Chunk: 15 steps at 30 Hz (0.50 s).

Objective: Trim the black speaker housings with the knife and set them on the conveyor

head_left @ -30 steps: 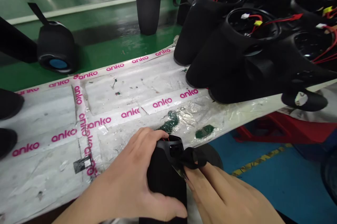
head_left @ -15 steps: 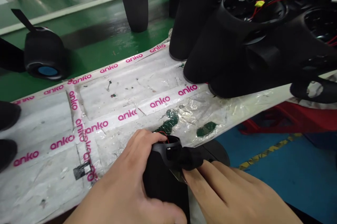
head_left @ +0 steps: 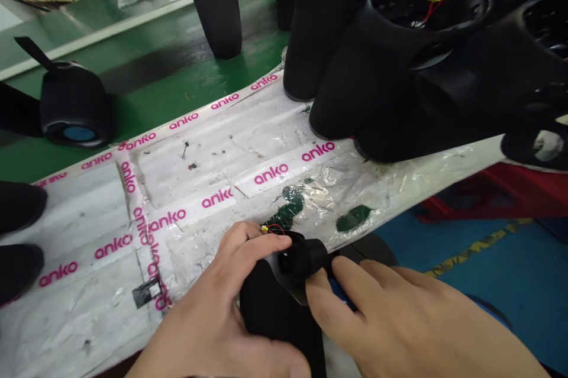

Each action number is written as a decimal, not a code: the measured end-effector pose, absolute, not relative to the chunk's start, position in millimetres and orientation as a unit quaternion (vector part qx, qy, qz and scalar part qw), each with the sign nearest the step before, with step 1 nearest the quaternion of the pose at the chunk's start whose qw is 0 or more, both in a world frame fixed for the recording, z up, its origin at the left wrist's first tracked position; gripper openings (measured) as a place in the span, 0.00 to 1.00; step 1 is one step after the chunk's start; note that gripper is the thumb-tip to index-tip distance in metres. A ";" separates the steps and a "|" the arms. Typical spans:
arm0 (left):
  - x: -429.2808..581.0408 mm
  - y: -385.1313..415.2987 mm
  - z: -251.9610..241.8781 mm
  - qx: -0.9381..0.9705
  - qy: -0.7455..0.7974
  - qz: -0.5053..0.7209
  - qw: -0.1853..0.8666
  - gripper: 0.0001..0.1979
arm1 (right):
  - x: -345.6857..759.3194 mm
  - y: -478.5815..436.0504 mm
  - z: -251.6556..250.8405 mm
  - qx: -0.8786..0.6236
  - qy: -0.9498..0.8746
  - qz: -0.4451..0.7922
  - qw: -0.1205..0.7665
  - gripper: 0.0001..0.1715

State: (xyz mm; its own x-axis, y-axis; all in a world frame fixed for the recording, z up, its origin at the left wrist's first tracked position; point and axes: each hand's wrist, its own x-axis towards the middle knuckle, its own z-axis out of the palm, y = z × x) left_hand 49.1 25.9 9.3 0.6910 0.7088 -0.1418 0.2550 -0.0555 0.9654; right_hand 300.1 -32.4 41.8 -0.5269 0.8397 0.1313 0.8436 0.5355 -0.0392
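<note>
Your left hand [head_left: 213, 319] has slid its fingers up over the rim of the black housing [head_left: 275, 313], and a yellow connector [head_left: 265, 228] on red wire now shows just past those fingertips. That grip is closed around the housing, seemingly to steady it upright against the desk [head_left: 89, 283] edge. Your right hand [head_left: 399, 319] pinches the black end piece [head_left: 306, 257] right beside the left grip, pressed to the rim. More open housings [head_left: 390, 64] stand well beyond both grips.
</note>
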 end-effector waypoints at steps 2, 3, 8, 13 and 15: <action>48.7 25.6 7.1 0.695 0.344 0.194 0.602 0.50 | 298.9 -29.5 39.0 -0.490 -0.868 -0.022 0.081 0.21; 48.8 25.5 6.6 0.693 0.344 0.193 0.604 0.50 | 298.6 -28.4 37.7 -0.489 -0.868 -0.020 0.083 0.23; 50.6 26.5 8.5 0.678 0.349 0.178 0.622 0.48 | 302.9 -25.6 32.4 -0.477 -0.874 0.004 0.091 0.31; 52.5 26.1 9.3 0.682 0.345 0.173 0.621 0.48 | 304.2 -24.2 32.1 -0.478 -0.872 0.035 0.101 0.34; 54.9 24.7 10.6 0.687 0.352 0.171 0.612 0.53 | 302.6 -24.4 33.6 -0.478 -0.872 0.036 0.099 0.33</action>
State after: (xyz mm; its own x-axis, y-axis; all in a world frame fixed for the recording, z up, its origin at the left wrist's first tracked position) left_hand 54.9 24.7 10.6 0.6932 0.6935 -0.1966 0.2755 -0.0028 0.9613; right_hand 302.6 -24.4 33.6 -0.5241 0.8403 0.1387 0.8263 0.5411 -0.1565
